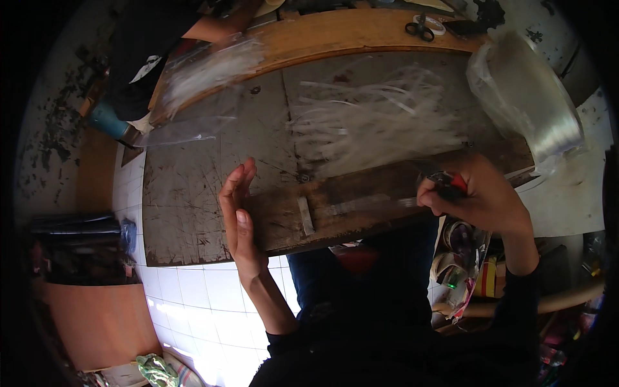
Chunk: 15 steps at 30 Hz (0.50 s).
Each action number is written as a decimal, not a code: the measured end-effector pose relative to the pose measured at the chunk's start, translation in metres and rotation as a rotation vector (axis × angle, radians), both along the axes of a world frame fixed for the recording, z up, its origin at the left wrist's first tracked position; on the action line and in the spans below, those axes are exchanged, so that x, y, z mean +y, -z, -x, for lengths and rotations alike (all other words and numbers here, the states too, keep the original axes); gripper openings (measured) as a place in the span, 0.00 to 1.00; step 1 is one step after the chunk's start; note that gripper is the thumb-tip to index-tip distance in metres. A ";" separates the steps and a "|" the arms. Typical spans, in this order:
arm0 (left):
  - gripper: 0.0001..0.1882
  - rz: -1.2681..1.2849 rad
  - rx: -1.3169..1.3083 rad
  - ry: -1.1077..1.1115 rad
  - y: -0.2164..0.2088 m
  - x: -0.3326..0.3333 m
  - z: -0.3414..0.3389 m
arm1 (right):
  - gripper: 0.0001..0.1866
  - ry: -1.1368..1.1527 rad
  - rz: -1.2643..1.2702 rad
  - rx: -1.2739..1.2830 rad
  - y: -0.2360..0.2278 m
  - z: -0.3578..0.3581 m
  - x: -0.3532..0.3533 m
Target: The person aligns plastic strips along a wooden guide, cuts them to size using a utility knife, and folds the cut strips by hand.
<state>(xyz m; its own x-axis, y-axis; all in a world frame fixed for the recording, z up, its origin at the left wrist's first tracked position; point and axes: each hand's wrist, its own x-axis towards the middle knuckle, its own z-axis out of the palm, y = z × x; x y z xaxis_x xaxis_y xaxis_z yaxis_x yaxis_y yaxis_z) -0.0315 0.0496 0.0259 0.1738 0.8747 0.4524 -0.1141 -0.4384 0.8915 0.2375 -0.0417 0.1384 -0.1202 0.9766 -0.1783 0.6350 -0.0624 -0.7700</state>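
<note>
A dark wooden board (361,216) lies along the near edge of the worktable, with a small pale block (305,216) fixed across it. At the board's left end, my left hand (240,216) stands on edge, fingers stretched and thumb apart, holding nothing. Over the board's right half, my right hand (474,197) is closed round a red-and-black tool (454,184); blur hides its exact kind. Thin clear strips (367,205) run along the board toward that hand; whether it grips them too, I cannot tell. Beyond the board spreads a loose pile of clear plastic strips (380,119).
A large roll of clear plastic (525,97) stands at the right. Black-handled scissors (420,28) lie on the far wooden plank (348,32). At the far left, another person's arm (216,29) reaches over more clear strips (213,71). Cluttered shelves (464,258) sit below right.
</note>
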 end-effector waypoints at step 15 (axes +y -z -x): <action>0.26 -0.040 0.135 0.011 -0.003 -0.001 0.004 | 0.09 -0.114 0.042 -0.098 0.012 0.018 0.029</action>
